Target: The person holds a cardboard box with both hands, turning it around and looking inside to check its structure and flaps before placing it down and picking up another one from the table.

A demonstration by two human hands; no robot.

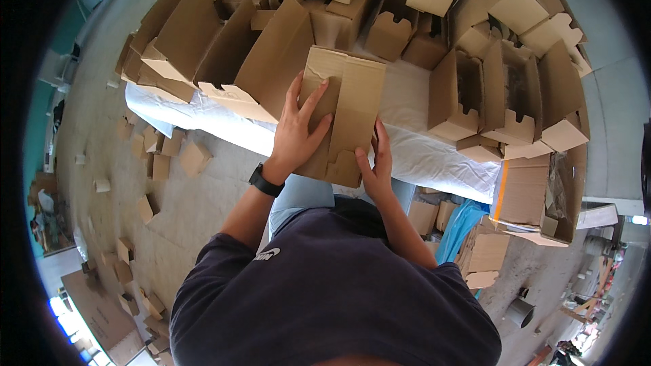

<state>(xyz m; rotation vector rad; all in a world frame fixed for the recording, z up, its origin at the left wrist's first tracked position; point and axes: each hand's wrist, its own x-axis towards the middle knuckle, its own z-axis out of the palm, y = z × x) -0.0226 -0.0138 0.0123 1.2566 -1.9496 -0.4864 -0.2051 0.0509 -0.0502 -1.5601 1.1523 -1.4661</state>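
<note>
In front of my body, over the near edge of the cloth-covered table, is a brown cardboard box [357, 98] with its long flaps folded over. A seam runs down its middle, and a tab shows near its lower right corner. My left hand [299, 129] lies on the box's left side with its fingers spread across the cardboard. Round the lower right edge curls my right hand [378, 163], thumb on the upper face; its other fingers are partly hidden behind the edge. Whether the box rests on the table edge or is held up, I cannot tell.
Open cardboard boxes [285, 47] crowd the table's far and left parts, with several more [455, 95] at the right. White cloth [434, 166] covers the table. A larger open carton [525, 193] stands at the near right. Small cardboard pieces [196, 157] litter the floor at left.
</note>
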